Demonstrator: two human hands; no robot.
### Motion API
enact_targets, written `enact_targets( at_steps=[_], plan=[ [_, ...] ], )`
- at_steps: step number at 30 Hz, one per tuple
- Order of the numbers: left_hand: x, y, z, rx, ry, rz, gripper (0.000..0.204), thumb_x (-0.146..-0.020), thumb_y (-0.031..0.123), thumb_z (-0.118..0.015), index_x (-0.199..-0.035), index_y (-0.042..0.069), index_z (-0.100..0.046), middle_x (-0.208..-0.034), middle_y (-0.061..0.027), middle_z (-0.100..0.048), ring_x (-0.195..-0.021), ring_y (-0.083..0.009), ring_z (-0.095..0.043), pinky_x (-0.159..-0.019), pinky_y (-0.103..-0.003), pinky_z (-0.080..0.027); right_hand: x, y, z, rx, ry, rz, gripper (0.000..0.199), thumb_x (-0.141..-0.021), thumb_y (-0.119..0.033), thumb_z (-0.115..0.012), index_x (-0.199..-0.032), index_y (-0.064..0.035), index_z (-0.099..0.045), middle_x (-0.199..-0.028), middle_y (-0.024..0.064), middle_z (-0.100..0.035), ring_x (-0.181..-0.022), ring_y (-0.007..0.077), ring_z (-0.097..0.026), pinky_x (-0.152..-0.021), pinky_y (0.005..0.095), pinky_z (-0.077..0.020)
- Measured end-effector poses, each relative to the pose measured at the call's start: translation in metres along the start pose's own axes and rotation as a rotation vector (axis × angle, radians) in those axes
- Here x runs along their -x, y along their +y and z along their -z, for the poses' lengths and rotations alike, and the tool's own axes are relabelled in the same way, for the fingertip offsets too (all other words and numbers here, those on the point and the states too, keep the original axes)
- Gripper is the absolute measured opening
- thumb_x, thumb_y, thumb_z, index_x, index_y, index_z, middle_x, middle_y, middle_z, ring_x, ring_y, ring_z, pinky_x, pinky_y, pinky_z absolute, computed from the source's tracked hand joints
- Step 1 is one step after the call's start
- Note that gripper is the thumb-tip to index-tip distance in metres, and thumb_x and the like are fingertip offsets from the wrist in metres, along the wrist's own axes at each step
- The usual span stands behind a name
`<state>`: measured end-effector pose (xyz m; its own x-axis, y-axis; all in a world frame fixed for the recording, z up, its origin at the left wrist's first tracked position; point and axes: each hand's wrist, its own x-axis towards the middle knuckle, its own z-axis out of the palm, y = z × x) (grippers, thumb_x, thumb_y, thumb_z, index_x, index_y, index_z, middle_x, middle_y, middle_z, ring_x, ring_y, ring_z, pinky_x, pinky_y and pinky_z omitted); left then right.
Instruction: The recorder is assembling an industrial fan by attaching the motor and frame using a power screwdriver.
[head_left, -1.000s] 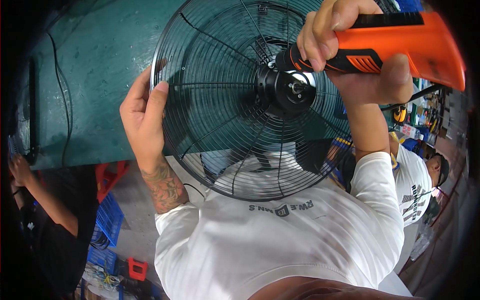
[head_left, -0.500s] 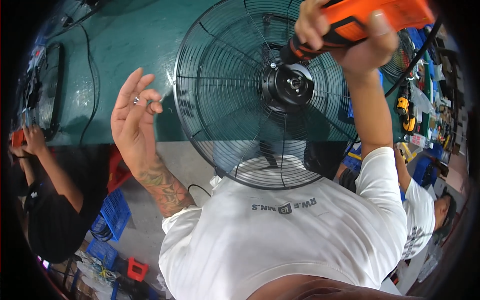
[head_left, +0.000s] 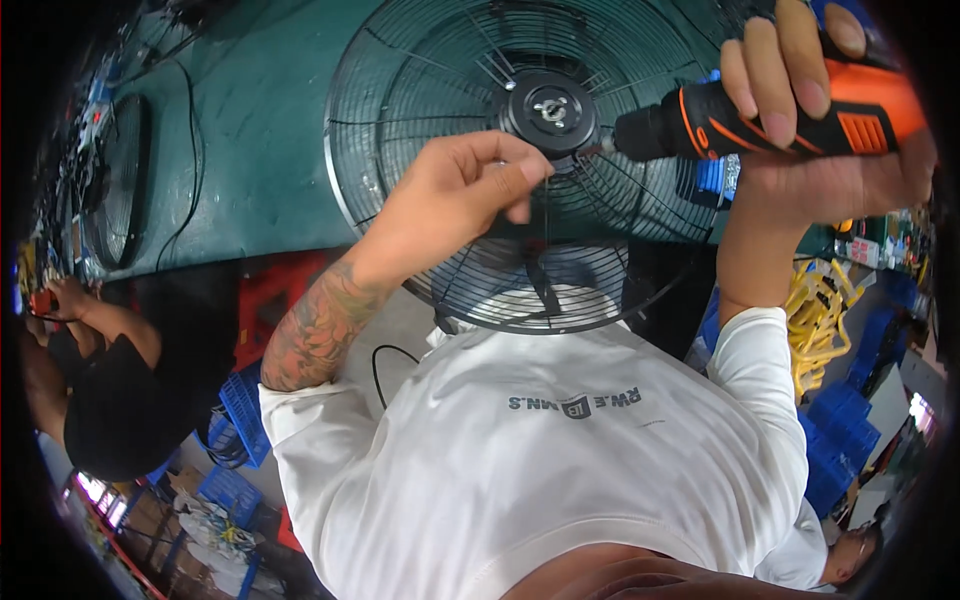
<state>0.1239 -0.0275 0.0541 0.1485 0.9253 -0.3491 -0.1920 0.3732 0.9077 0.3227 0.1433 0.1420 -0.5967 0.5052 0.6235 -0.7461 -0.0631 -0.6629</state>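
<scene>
A round black wire fan guard (head_left: 420,250) lies on the green table's near edge, partly overhanging it. At its centre sits a black round motor hub (head_left: 552,110). My left hand (head_left: 455,190) reaches over the guard, thumb and fingers pinched together at the hub's near side; whatever they hold is hidden. My right hand (head_left: 800,110) grips an orange and black power screwdriver (head_left: 740,125). The tool lies nearly level, its tip pointing left at the hub's near right edge, close to my left fingertips. A shiny screw head (head_left: 510,86) shows at the hub's upper left.
Another black fan guard (head_left: 118,185) lies at the table's left, beside a black cable (head_left: 190,150). A co-worker in black (head_left: 110,400) works at far left. Blue crates (head_left: 240,410) stand below the table; yellow parts (head_left: 820,320) are heaped at right. Another person is at lower right.
My left hand has moved right, from beside the guard to the hub; small silver pieces showed in it before. The screwdriver has swung down to the hub's right side. The guard appears higher in view.
</scene>
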Motion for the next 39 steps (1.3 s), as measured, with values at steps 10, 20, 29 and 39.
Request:
enact_targets(
  at_steps=[10, 20, 29, 39],
  plan=[
    [-0.003, 0.001, -0.039, -0.752, 0.017, -0.324, 0.017, -0.098, 0.011, -0.066, -0.107, -0.004, -0.070, -0.071, -0.0102, -0.070, -0.063, -0.0109, -0.067, -0.057, -0.025, -0.050, 0.036, -0.026, -0.009, -0.001, -0.059, -0.011, 0.061, -0.094, -0.062, -0.055, -0.113, -0.0043, -0.056, -0.078, 0.0071, -0.054, -0.060, 0.0198, -0.057, -0.061, 0.0344, -0.0480],
    [0.004, -0.007, -0.041, -0.771, 0.125, -0.430, 0.015, -0.093, 0.015, -0.072, -0.097, 0.000, -0.070, -0.059, -0.0138, -0.059, -0.049, -0.0262, -0.057, -0.048, -0.035, -0.044, 0.036, -0.013, -0.025, -0.045, -0.184, -0.032, 0.060, -0.093, -0.060, -0.059, -0.116, -0.0050, -0.055, -0.084, 0.0075, -0.055, -0.067, 0.0205, -0.059, -0.067, 0.0349, -0.0479],
    [0.010, -0.013, -0.025, -0.863, 0.178, -0.584, 0.020, -0.086, 0.016, -0.080, -0.096, 0.001, -0.070, -0.058, -0.0107, -0.056, -0.046, -0.0224, -0.052, -0.048, -0.032, -0.042, 0.019, -0.002, -0.047, 0.018, -0.214, -0.257, 0.058, -0.087, -0.054, -0.072, -0.112, -0.0052, -0.053, -0.091, 0.0069, -0.056, -0.073, 0.0181, -0.058, -0.073, 0.0331, -0.0482],
    [0.047, -0.017, 0.080, 0.123, 0.703, -0.633, 0.040, -0.095, 0.001, -0.054, -0.134, -0.008, -0.057, -0.093, -0.0040, -0.055, -0.065, -0.0084, -0.042, -0.058, -0.021, -0.034, 0.011, 0.062, -0.029, 0.051, 0.075, -0.210, 0.064, -0.088, -0.054, -0.072, -0.112, 0.0023, -0.054, -0.083, 0.0164, -0.061, -0.067, 0.0277, -0.064, -0.066, 0.0386, -0.0535]
  ],
)
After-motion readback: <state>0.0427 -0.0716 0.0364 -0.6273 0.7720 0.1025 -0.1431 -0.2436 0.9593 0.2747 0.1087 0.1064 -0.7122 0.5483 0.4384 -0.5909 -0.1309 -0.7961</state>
